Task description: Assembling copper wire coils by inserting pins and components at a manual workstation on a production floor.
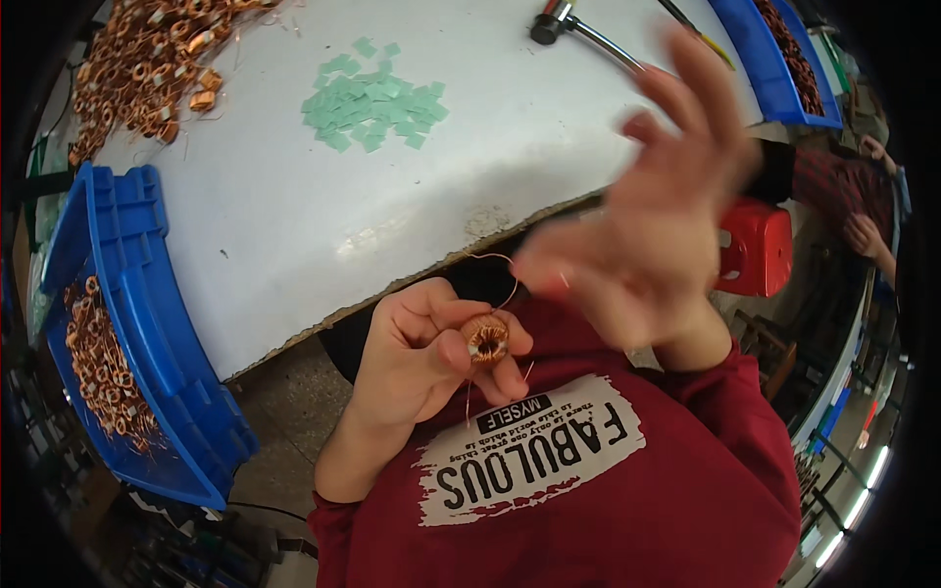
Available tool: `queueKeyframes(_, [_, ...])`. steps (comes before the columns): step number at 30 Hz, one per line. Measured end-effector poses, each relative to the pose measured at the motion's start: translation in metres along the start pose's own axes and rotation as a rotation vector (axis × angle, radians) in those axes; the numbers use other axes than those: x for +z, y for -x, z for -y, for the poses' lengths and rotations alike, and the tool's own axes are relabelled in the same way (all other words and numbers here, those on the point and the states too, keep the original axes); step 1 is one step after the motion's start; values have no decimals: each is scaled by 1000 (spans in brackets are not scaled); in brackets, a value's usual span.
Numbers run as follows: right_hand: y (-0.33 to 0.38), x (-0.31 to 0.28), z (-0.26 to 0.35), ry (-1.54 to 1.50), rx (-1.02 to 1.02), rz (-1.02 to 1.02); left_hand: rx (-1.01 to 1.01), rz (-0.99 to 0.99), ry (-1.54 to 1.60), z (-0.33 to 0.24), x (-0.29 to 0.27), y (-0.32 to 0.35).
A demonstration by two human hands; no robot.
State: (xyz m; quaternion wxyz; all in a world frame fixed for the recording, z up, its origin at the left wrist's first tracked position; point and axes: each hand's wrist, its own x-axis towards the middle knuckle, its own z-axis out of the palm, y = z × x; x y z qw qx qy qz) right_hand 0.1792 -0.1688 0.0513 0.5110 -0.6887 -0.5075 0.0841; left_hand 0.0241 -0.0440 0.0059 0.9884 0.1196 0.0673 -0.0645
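My left hand [412, 348] pinches a copper-wound ring coil [487, 339] between thumb and fingers, in front of my body. The coil's hole faces up, with a small pale patch at its side. Thin loose wire ends hang below it, and one longer copper wire [514, 279] curves up from it toward the table edge. My right hand [647, 235] is raised to the right of the coil and smeared by motion. Its fingers look spread apart, with the thumb close to the long wire's curve; whether it touches the wire cannot be made out.
A white table [265, 245] with a worn edge holds green paper squares [372, 103], a coil heap [147, 69] and a hammer [554, 22]. Blue bins stand at left [147, 294] and far right [765, 59]. A red stool [757, 247] and another person [853, 196] are at right.
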Motion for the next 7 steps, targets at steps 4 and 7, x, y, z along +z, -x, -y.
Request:
queueKeyframes(4, [-2, -1, -7, 32, 75, 19, -59, 99, -22, -2, -2, 2])
queueKeyframes(7, [2, 12, -21, -247, 308, 322, -99, 183, -97, -3, -3, 6])
